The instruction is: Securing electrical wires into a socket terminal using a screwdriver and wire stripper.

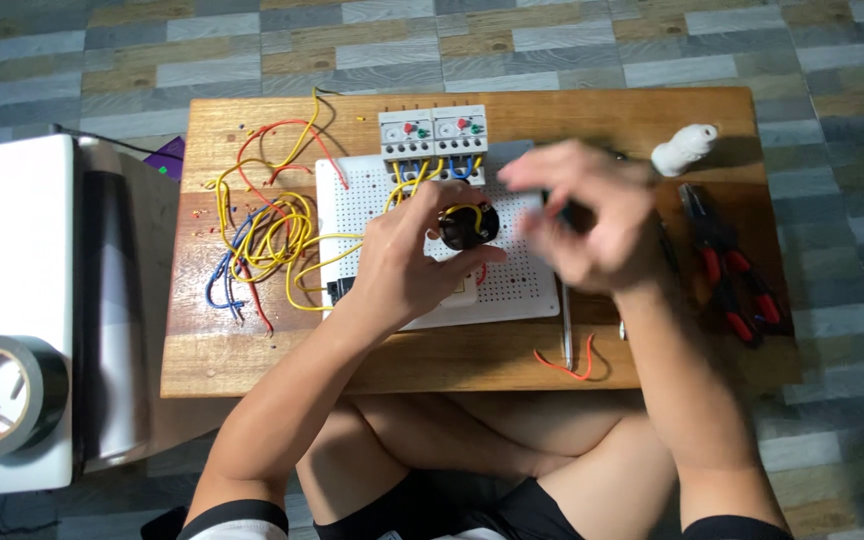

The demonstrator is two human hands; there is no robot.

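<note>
The left hand [407, 265] has its grip closed on a black round part [468, 226]; the blurred right hand's [582, 215] grip cannot be told.

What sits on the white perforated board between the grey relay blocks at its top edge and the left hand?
In the head view, the round black component with yellow wires lies between the relay blocks and the left hand, whose fingers touch it.

A low wooden table [252, 360] on a patterned floor.
The floor [832, 60] is laid in staggered planks of grey, blue-grey and tan. A white cabinet [22, 250] stands at the left, a tape roll [2, 395] on it.
</note>
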